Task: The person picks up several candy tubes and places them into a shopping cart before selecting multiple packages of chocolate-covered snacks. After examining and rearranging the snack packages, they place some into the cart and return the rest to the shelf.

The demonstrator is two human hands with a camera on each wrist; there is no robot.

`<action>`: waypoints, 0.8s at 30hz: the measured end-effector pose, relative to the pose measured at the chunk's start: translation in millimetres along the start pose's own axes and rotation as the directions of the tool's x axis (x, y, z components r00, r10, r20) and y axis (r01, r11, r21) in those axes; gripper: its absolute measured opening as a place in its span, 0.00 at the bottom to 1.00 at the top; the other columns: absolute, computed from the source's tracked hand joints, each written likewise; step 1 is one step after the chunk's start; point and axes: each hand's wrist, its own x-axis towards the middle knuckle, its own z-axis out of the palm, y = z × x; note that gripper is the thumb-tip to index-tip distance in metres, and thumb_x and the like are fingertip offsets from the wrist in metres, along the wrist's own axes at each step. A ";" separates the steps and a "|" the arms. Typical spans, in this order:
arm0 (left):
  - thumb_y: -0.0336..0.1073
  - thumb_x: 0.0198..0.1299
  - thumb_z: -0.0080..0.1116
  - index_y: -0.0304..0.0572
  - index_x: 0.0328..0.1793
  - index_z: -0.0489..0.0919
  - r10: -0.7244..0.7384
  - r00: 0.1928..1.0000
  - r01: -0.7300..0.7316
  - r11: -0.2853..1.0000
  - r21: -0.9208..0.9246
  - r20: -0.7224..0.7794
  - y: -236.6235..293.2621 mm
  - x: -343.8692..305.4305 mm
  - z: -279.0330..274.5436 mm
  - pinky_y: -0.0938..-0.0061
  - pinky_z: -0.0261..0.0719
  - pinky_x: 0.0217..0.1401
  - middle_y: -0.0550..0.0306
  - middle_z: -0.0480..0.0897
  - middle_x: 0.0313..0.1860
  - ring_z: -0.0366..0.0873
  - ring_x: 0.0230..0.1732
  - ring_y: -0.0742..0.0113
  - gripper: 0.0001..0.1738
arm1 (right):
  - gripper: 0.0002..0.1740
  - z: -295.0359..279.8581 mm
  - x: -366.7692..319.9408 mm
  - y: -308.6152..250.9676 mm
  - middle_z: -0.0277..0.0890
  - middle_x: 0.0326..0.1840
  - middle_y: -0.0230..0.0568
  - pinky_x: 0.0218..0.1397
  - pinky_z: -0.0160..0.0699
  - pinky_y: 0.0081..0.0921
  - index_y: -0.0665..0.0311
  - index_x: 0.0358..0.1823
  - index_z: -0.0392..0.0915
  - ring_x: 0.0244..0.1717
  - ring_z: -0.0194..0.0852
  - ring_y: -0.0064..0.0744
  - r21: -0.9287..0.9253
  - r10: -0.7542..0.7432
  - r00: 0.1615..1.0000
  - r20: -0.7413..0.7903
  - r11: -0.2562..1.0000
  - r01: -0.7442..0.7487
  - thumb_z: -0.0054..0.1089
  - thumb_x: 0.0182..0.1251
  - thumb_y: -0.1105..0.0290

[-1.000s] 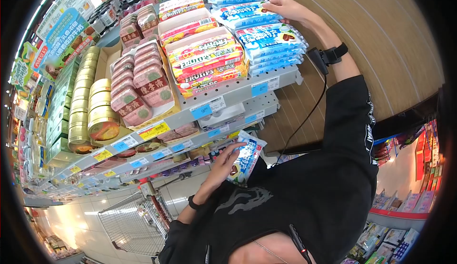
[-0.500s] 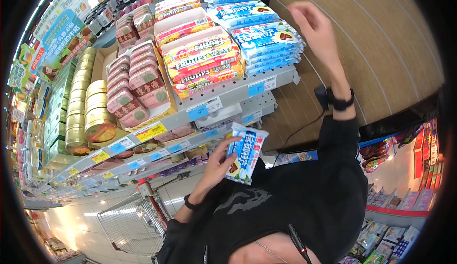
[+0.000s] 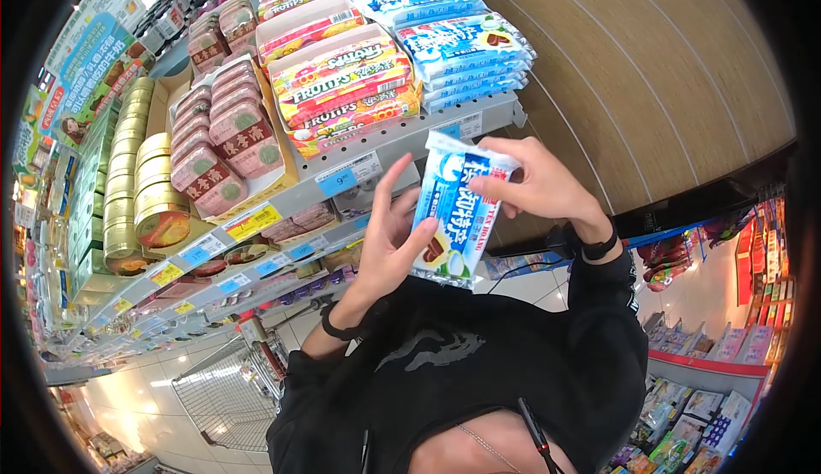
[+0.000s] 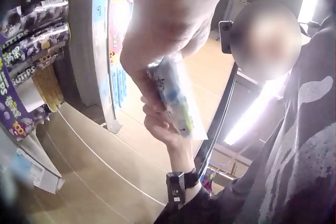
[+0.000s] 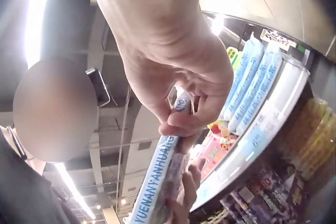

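A person in a black top holds a blue-and-white snack packet (image 3: 453, 209) with both hands, upright in front of the chest and just below the edge of a store shelf (image 3: 402, 145). The right hand (image 3: 534, 188) pinches the packet's top corner between thumb and curled fingers; the right wrist view shows this pinch on the sealed edge from close up (image 5: 178, 77). The left hand (image 3: 385, 247) grips the packet's lower half from the left side, its palm behind the wrapper and its long fingers reaching up along the packet's left edge. On the shelf above, a stack of matching blue packets (image 3: 466, 51) lies at the right end, next to a wooden wall panel (image 3: 650, 72). Beside the stack sit trays of Frutips candy rolls (image 3: 342, 89), then pink packs (image 3: 222, 145) and a row of round gold tins (image 3: 141, 175). A wire shopping cart (image 3: 227, 397) stands on the tiled floor below the left arm.
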 end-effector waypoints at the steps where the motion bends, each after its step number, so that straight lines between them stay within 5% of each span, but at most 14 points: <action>1: 0.26 0.70 0.51 0.38 0.80 0.43 -0.038 0.999 0.040 0.997 -0.064 0.038 0.9 -0.9 -0.5 0.71 0.78 0.58 0.40 0.73 0.62 0.77 0.58 0.62 0.39 | 0.15 -7.0 -2.9 -4.4 0.82 0.28 0.34 0.21 0.71 0.13 0.68 0.45 0.77 0.19 0.74 0.15 0.031 -0.013 0.999 -0.050 0.999 0.015 0.64 0.68 0.62; 4: 0.29 0.71 0.51 0.34 0.79 0.49 -0.061 0.994 0.075 0.985 -0.155 0.090 -5.9 -5.4 -0.3 0.72 0.77 0.59 0.40 0.73 0.64 0.76 0.60 0.60 0.35 | 0.15 -27.2 -0.2 -11.9 0.81 0.30 0.30 0.22 0.68 0.10 0.66 0.46 0.80 0.23 0.74 0.11 0.060 -0.142 0.957 -0.252 0.985 0.162 0.65 0.67 0.62; 6: 0.31 0.71 0.53 0.31 0.77 0.54 -0.074 0.992 0.088 0.987 -0.135 0.104 -4.9 -4.0 -2.8 0.75 0.76 0.56 0.41 0.74 0.64 0.76 0.61 0.61 0.33 | 0.15 -35.3 4.2 -27.8 0.83 0.33 0.30 0.24 0.69 0.10 0.67 0.46 0.81 0.28 0.77 0.10 0.129 -0.112 0.961 -0.251 0.981 0.148 0.65 0.67 0.62; 10: 0.33 0.70 0.55 0.31 0.71 0.63 -0.042 0.989 0.052 0.996 -0.065 0.143 2.6 -0.7 3.0 0.76 0.77 0.53 0.47 0.80 0.57 0.78 0.58 0.67 0.27 | 0.14 -20.2 23.8 -19.7 0.81 0.34 0.32 0.40 0.75 0.16 0.70 0.46 0.79 0.36 0.76 0.14 -0.008 -0.231 0.973 0.018 0.973 0.232 0.66 0.67 0.67; 12: 0.33 0.69 0.57 0.30 0.64 0.70 -0.105 0.992 0.091 0.982 0.165 0.076 -1.7 -4.0 5.4 0.77 0.76 0.52 0.51 0.82 0.52 0.79 0.52 0.71 0.21 | 0.18 -0.8 25.1 -23.1 0.80 0.40 0.33 0.43 0.75 0.17 0.68 0.53 0.76 0.39 0.74 0.15 0.048 -0.210 0.975 0.073 0.977 0.207 0.63 0.69 0.64; 13: 0.33 0.68 0.58 0.30 0.57 0.75 -0.053 0.998 0.053 0.999 0.007 -0.022 -0.3 -6.3 13.7 0.80 0.78 0.45 0.54 0.84 0.47 0.81 0.43 0.75 0.16 | 0.20 4.3 22.9 -19.1 0.79 0.43 0.34 0.45 0.74 0.17 0.68 0.56 0.74 0.41 0.74 0.15 0.123 -0.239 0.971 0.027 0.964 0.234 0.62 0.70 0.62; 15: 0.32 0.68 0.58 0.30 0.55 0.75 0.025 0.992 -0.019 0.998 0.054 -0.126 -5.2 -17.5 8.6 0.80 0.79 0.41 0.54 0.84 0.46 0.81 0.41 0.74 0.14 | 0.29 6.5 21.0 -5.1 0.76 0.48 0.36 0.51 0.72 0.19 0.69 0.63 0.68 0.46 0.73 0.17 0.142 -0.328 0.943 -0.056 0.932 0.333 0.59 0.71 0.53; 17: 0.29 0.67 0.58 0.28 0.50 0.76 0.112 0.951 -0.127 0.991 -0.034 -0.288 -9.3 -20.2 4.9 0.79 0.80 0.30 0.53 0.84 0.43 0.82 0.35 0.73 0.10 | 0.27 3.6 15.4 16.3 0.77 0.49 0.36 0.54 0.72 0.21 0.68 0.63 0.68 0.49 0.74 0.19 0.227 -0.343 0.939 -0.003 0.914 0.335 0.60 0.72 0.57; 19: 0.29 0.67 0.58 0.28 0.51 0.76 0.190 0.910 -0.213 0.977 -0.022 -0.369 -5.1 -15.8 8.7 0.77 0.81 0.31 0.52 0.84 0.43 0.83 0.36 0.71 0.11 | 0.27 7.7 4.1 17.5 0.76 0.56 0.38 0.58 0.72 0.24 0.70 0.65 0.67 0.55 0.73 0.23 0.432 -0.276 0.956 0.099 0.877 0.208 0.61 0.71 0.63; 21: 0.28 0.67 0.58 0.27 0.53 0.77 0.312 0.818 -0.360 0.933 -0.008 -0.484 2.2 -8.3 21.4 0.76 0.84 0.42 0.52 0.84 0.43 0.83 0.43 0.67 0.12 | 0.25 26.7 0.8 25.7 0.77 0.56 0.39 0.58 0.74 0.24 0.71 0.63 0.68 0.56 0.73 0.22 0.474 -0.285 0.958 -0.034 0.839 0.267 0.62 0.70 0.66; 24: 0.28 0.66 0.59 0.28 0.56 0.76 0.340 0.865 -0.319 0.940 0.118 -0.369 -5.4 -6.2 26.3 0.73 0.81 0.54 0.51 0.83 0.48 0.82 0.50 0.66 0.14 | 0.21 34.3 4.3 28.9 0.80 0.51 0.38 0.53 0.76 0.22 0.71 0.59 0.71 0.51 0.76 0.20 0.340 -0.332 0.916 -0.224 0.854 0.393 0.61 0.70 0.67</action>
